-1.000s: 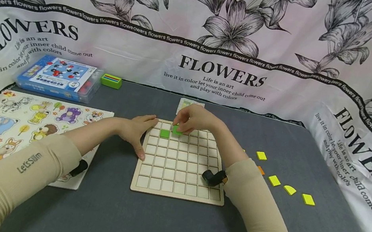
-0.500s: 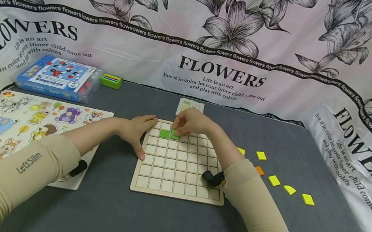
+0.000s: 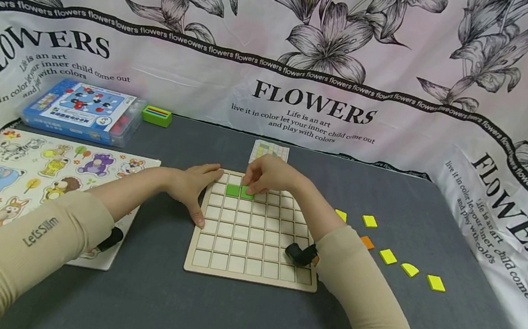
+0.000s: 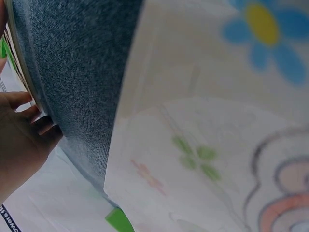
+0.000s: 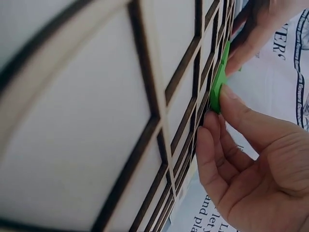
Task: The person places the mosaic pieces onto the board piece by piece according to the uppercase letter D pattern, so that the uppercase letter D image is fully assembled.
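Note:
A wooden grid board [image 3: 230, 246] lies flat in the middle of the table. One green square tile [image 3: 233, 190] sits in a cell near its far left corner. In the cell to its right, my right hand [image 3: 272, 176] pinches a second green tile [image 5: 218, 94], thumb on top and fingertips right at the grid. My left hand [image 3: 187, 187] rests along the board's left edge with thumb and fingers spread; the left wrist view shows its fingers [image 4: 42, 124] against that edge.
Several yellow tiles [image 3: 388, 256] and an orange tile [image 3: 367, 242] lie right of the board. A small pattern card [image 3: 271, 149] is behind it. At left are an animal puzzle board [image 3: 31, 198], a blue boxed set [image 3: 80, 110] and a green block [image 3: 156, 116].
My right hand has brought the second green tile down and slightly left, into the cell beside the first. My left hand has stayed at the board's edge.

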The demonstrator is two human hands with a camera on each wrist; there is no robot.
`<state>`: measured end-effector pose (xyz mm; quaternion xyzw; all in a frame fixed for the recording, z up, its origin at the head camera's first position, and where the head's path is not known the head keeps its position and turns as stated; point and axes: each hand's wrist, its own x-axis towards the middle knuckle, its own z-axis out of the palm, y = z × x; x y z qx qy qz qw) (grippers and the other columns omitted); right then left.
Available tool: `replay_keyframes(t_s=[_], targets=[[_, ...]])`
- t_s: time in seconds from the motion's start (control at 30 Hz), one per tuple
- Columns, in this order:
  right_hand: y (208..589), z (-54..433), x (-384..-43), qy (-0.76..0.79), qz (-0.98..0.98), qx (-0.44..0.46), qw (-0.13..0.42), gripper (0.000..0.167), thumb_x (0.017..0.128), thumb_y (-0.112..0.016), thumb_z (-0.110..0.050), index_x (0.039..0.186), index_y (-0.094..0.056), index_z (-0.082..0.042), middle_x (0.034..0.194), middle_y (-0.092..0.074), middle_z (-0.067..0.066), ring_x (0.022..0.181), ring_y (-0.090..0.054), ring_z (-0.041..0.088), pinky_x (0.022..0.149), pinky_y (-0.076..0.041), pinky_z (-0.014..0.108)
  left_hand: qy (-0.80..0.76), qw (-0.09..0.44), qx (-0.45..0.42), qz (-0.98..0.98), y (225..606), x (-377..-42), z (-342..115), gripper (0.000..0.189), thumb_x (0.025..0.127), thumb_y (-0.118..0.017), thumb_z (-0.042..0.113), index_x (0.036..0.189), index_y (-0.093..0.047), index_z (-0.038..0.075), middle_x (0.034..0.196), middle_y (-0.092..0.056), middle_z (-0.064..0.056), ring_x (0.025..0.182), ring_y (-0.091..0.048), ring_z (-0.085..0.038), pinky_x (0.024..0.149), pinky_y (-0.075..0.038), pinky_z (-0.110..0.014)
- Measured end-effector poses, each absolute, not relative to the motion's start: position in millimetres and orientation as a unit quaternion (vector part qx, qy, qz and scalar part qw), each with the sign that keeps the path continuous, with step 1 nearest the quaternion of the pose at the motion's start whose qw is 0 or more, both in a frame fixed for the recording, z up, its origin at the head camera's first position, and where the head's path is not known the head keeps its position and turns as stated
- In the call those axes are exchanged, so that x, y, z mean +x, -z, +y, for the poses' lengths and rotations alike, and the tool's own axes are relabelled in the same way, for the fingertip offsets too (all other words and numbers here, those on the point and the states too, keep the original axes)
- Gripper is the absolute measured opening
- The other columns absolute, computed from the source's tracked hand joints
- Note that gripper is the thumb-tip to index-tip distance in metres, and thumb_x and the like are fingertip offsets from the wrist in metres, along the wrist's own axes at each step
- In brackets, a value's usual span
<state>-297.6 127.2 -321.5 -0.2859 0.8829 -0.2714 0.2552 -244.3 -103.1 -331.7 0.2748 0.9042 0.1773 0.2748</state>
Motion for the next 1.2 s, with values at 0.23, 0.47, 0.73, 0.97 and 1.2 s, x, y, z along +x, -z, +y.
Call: replay_keyframes(t_s=[0.23,0.47,0.73,0.97,1.2], targets=[[323.8,126.3,-297.5,0.265,0.887,-0.284,0.250,0.008,0.087,-0.075,-0.008,0.094,-0.074,-0.006,0.085,-0.074,0.005,0.071,-0.066,0.009,0.069,-0.058,0.025,-0.180,0.274,0.275,0.904,332.4,-243.5,-103.9,0.128,0.071,-0.088,0.041,0.158,-0.004,-0.003,0.165,0.002,-0.026,0.153,-0.003,-0.049,0.123,-0.016,-0.062],[323.9,124.7,-296.2,0.257,0.889,-0.295,0.239,0.007,0.085,-0.076,-0.006,0.092,-0.073,-0.007,0.083,-0.074,0.005,0.068,-0.064,0.009,0.064,-0.055,0.023,-0.180,0.273,0.278,0.903,332.6,-242.7,-104.7,0.129,0.071,-0.089,0.041,0.158,-0.003,-0.003,0.165,0.003,-0.027,0.153,-0.002,-0.049,0.123,-0.015,-0.062],[309.7,130.9,-294.6,0.230,0.898,-0.296,0.229,0.019,0.089,-0.073,-0.012,0.108,-0.072,-0.010,0.089,-0.071,0.005,0.075,-0.066,0.021,0.072,-0.057,0.032,-0.177,0.270,0.281,0.904,334.7,-243.3,-105.6,0.130,0.070,-0.089,0.042,0.158,-0.004,-0.003,0.165,0.002,-0.027,0.153,-0.002,-0.049,0.123,-0.015,-0.062],[284.9,166.7,-298.7,0.253,0.909,-0.262,0.203,0.025,0.097,-0.062,-0.014,0.119,-0.068,-0.003,0.102,-0.072,0.021,0.091,-0.069,0.038,0.078,-0.058,0.035,-0.184,0.267,0.279,0.904,333.7,-241.8,-106.1,0.131,0.069,-0.090,0.040,0.158,-0.003,-0.002,0.165,0.003,-0.026,0.153,-0.001,-0.048,0.123,-0.015,-0.063],[279.8,218.8,-298.8,0.289,0.919,-0.211,0.168,0.024,0.098,-0.061,-0.016,0.118,-0.067,-0.003,0.116,-0.067,0.021,0.101,-0.069,0.034,0.088,-0.059,0.040,-0.182,0.269,0.281,0.903,333.2,-241.8,-105.3,0.129,0.071,-0.089,0.040,0.158,-0.003,-0.003,0.165,0.003,-0.026,0.153,-0.002,-0.049,0.123,-0.016,-0.063]])
